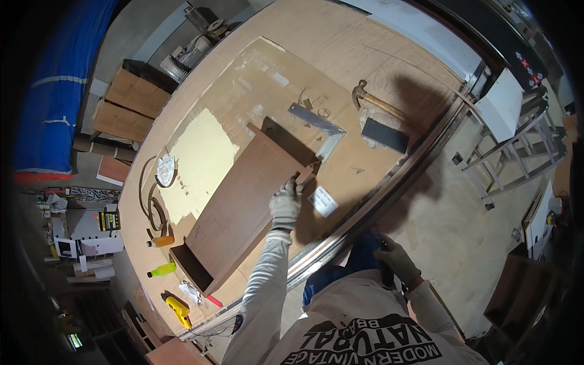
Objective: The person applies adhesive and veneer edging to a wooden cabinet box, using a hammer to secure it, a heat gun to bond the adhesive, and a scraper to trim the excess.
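A long brown wooden box (pixel 240 210) lies slantwise on the workbench, its near-left end open. My left hand (pixel 285 207), in a grey work glove, is at the box's far-right end. Its fingers are curled together near the corner, around something small and dark that I cannot make out. A thin piece of wood (pixel 309 177) sticks out at that corner. My right hand (pixel 398 261), also gloved, is low by my hip, beyond the bench edge. Its fingers are closed around a dark object, mostly hidden. Behind the box lies a metal try square (pixel 316 121).
A claw hammer (pixel 380 103) and a dark rectangular block (pixel 385 135) lie at the bench's right. Edge banding coils (pixel 155 210), a green bottle (pixel 162 270), an orange bottle (pixel 161 241) and a yellow power tool (pixel 176 309) are on the left. A stepladder (pixel 517 152) stands on the floor.
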Demonstrator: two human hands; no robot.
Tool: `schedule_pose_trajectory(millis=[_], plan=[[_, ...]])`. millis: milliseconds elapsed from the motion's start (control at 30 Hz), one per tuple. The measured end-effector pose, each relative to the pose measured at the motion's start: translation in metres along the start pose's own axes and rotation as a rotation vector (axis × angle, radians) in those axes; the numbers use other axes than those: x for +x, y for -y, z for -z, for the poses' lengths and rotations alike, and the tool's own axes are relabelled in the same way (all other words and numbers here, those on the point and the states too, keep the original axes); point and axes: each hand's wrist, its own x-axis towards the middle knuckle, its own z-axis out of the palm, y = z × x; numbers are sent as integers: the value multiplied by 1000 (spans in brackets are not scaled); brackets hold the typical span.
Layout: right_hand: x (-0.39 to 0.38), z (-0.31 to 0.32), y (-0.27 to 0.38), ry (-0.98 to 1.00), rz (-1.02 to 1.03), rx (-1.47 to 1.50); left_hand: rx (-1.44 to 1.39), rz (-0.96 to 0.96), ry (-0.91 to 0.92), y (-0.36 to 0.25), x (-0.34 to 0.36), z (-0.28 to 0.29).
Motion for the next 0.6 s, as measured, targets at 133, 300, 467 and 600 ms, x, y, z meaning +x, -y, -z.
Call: schedule_pose_trajectory(millis=[133,300,467,600], plan=[[39,47,12,125,160,-88,-3,104,-25,-34,22,-13],[95,67,91,134,215,-170,-141,169,105,-39,31,1],[167,53,126,308,277,99,-244,178,62,-24,20,12],[223,41,138,145,322,-17,-98,218,65,9,-18,24]])
